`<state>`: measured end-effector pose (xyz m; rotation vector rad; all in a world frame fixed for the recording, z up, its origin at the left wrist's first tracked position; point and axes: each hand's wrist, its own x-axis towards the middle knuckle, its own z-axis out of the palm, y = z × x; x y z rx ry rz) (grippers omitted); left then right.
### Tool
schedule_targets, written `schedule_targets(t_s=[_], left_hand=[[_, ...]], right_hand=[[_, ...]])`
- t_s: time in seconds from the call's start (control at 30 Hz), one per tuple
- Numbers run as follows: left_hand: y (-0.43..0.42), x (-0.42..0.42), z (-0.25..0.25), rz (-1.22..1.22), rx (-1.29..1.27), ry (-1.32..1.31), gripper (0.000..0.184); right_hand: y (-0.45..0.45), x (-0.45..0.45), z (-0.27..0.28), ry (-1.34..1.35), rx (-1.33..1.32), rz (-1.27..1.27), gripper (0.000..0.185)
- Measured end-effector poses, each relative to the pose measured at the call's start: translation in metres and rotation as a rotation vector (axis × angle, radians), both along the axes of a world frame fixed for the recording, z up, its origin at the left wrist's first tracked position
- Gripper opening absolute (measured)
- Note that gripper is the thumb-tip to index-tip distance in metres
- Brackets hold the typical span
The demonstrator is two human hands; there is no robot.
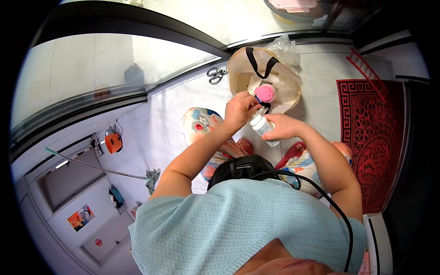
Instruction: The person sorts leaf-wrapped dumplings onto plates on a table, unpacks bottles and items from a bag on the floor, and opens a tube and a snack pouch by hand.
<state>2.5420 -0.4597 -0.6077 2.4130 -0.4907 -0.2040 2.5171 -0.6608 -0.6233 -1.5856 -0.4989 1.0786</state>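
My right hand is wrapped around a small white plastic bottle with a white cap, tilted with its cap towards the bag. Close to the cap, my left hand is closed in a pinch. A small dark blue piece shows at its fingertips, beside the bag's black strap; I cannot make out what it is. Just beyond both hands a cream tote bag with black handles stands wide open on the floor. Inside it I see a pink round lid and some clear plastic.
Black-handled scissors lie left of the bag, and a crumpled clear plastic bag sits behind it. A red patterned mat covers the floor at right, with a red rack-like piece at its far edge. A glass door frame runs behind.
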Motion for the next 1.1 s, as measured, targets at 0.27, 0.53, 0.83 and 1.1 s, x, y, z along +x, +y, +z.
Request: schedule_targets(t_s=[0.27,0.53,0.83,1.1], left_hand=[[-0.003,-0.001,-0.007,0.158,-0.415,0.636,0.033],[-0.018,-0.012,-0.015,0.399,-0.751,1.242,0.036],[-0.015,-0.009,-0.014,0.441,-0.956,1.173,0.034],[-0.016,-0.002,0.009,0.453,-1.110,1.059,0.030]], right_hand=[[-0.006,0.007,0.002,0.117,-0.057,-0.124,0.048],[-0.003,0.005,-0.010,0.614,-0.056,-0.245,0.041],[-0.002,0.005,0.001,0.212,-0.146,-0.237,0.048],[-0.003,0.006,0.019,-0.211,-0.334,-0.273,0.062]])
